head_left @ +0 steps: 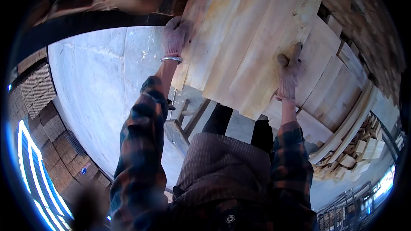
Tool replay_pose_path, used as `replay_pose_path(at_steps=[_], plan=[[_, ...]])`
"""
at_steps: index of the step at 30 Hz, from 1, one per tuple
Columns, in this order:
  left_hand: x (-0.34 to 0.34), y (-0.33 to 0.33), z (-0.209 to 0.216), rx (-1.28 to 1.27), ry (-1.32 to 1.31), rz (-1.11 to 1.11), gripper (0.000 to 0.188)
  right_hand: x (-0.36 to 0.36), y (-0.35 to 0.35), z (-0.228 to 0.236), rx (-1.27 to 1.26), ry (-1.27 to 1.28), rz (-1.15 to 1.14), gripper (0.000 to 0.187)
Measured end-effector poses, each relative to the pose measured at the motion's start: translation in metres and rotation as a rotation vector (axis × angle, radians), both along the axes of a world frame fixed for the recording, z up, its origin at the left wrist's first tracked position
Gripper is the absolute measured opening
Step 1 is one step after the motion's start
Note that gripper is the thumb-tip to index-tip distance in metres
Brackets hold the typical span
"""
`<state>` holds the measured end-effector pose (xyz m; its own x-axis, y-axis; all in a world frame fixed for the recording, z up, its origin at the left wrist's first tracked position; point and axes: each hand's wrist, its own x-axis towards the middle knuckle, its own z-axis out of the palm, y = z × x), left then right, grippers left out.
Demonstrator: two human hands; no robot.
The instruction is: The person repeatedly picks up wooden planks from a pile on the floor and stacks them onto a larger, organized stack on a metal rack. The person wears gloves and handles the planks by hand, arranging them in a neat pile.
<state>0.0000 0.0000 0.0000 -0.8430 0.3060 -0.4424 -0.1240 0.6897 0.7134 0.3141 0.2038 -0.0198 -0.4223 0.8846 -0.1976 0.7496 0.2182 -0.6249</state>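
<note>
Pale knit gloves (173, 45) cover both hands. The left hand (174, 30) is folded closed over the left edge of a wooden panel (248, 30), near the panel's upper half. The right hand (290, 66) is at the panel's right edge, lower down, partly curled, with the thumb set apart from the fingers. Its fingertips are poorly lit, so whether it grips or merely presses cannot be told.

The panel consists of pale planks lying side by side, their lower ends stepped and facing the wearer. Its underside is not visible. Further pale boards (329, 90) lie beyond its right edge, at a lower level. A metal bracelet (171, 59) rings the left wrist. Both sleeves (141, 132) are dark plaid; a striped apron (227, 162) covers the lap, below the panel's lower edge.

Off the panel's lower left corner is a slatted wooden frame (197, 117). Long strips (353, 122) run outside the boards' right side, with a heap of offcuts (361, 147) just past them. Pale floor (94, 72) extends left from the panel. A dark beam (98, 23) spans the floor's upper edge; stacked brown sheets (38, 87) line its left edge.
</note>
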Motion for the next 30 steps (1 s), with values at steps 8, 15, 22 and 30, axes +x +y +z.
replay_pose_path(at_steps=[8, 15, 22, 30], plan=[[0.096, -0.087, 0.045, -0.149, 0.185, 0.235, 0.062, 0.031, 0.038, 0.032, -0.117, 0.258, 0.161, 0.082], [0.172, -0.113, 0.005, 0.119, 0.002, 0.620, 0.073, 0.057, 0.007, -0.011, -0.193, 0.215, 0.146, 0.079], [0.185, -0.148, -0.009, 0.625, -0.292, 0.705, 0.046, 0.056, 0.030, -0.008, -0.548, 0.168, 0.028, 0.086], [0.212, -0.133, 0.039, 0.229, 0.245, 0.467, 0.065, 0.047, 0.004, 0.018, -0.363, 0.162, 0.210, 0.077]])
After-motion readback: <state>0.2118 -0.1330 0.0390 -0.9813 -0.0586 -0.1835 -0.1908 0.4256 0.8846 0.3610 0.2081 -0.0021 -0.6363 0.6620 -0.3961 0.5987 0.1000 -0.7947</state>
